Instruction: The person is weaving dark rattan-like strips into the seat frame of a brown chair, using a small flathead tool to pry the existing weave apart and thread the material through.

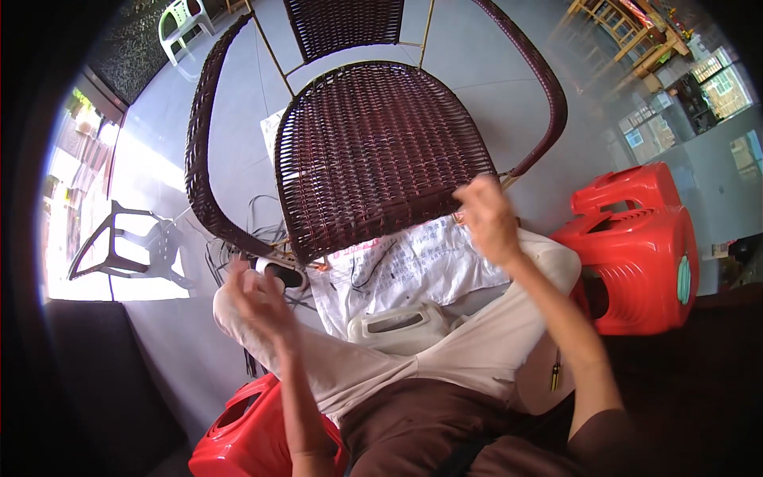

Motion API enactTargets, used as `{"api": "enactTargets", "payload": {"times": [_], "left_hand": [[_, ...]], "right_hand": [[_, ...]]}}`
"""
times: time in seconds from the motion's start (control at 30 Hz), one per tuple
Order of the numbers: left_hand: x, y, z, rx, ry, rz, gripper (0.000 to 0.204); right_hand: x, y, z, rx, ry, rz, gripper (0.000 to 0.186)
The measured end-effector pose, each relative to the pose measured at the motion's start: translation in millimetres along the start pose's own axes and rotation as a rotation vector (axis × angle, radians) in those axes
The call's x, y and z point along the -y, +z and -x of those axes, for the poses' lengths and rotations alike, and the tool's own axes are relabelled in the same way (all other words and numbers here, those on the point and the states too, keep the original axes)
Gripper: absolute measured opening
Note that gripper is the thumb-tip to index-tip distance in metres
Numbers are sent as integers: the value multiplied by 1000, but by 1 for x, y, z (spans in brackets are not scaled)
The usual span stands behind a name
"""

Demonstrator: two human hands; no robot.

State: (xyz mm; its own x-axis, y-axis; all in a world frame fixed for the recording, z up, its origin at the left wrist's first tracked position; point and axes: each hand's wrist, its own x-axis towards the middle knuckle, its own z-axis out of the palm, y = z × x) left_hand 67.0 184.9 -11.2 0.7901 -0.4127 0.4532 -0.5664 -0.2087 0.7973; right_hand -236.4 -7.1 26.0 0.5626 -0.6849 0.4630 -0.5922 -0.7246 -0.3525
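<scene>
In front of me stands a dark brown wicker armchair (381, 151), its woven seat facing up and its looped armrests to either side. My right hand (489, 219) is at the seat's front right corner, fingers curled together; whatever they may hold is too small to make out. Lower left, beside the chair's front left corner, my left hand (262, 302) is smeared by motion over my knee, and its fingers cannot be read. Thin dark strands (226, 258) of weaving material lie loose on the floor close to it.
A white printed sheet (405, 262) lies under the chair's front, with a pale plastic stool (401, 327) between my legs. Red plastic stools stand at my right (644, 254) and lower left (238, 433). Farther off are a white chair (183, 28) and wooden furniture (628, 36).
</scene>
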Motion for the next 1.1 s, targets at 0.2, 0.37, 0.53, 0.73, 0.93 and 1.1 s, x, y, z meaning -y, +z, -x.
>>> {"api": "enactTargets", "payload": {"times": [0.2,0.37,0.53,0.73,0.93,1.1], "left_hand": [[-25,60,93,587,227,-38,55],[-28,100,92,618,413,-283,64],[-27,108,95,544,348,-259,61],[-34,115,91,575,131,7,60],[-32,114,87,621,161,29,61],[-37,106,64,779,150,11,66]], "right_hand": [[65,91,41,92,141,-227,34],[76,117,35,89,288,-301,51],[74,132,33,97,555,-678,46],[71,130,25,109,729,-1087,41],[80,127,29,138,630,-738,46],[80,124,39,21,445,-612,43]]}}
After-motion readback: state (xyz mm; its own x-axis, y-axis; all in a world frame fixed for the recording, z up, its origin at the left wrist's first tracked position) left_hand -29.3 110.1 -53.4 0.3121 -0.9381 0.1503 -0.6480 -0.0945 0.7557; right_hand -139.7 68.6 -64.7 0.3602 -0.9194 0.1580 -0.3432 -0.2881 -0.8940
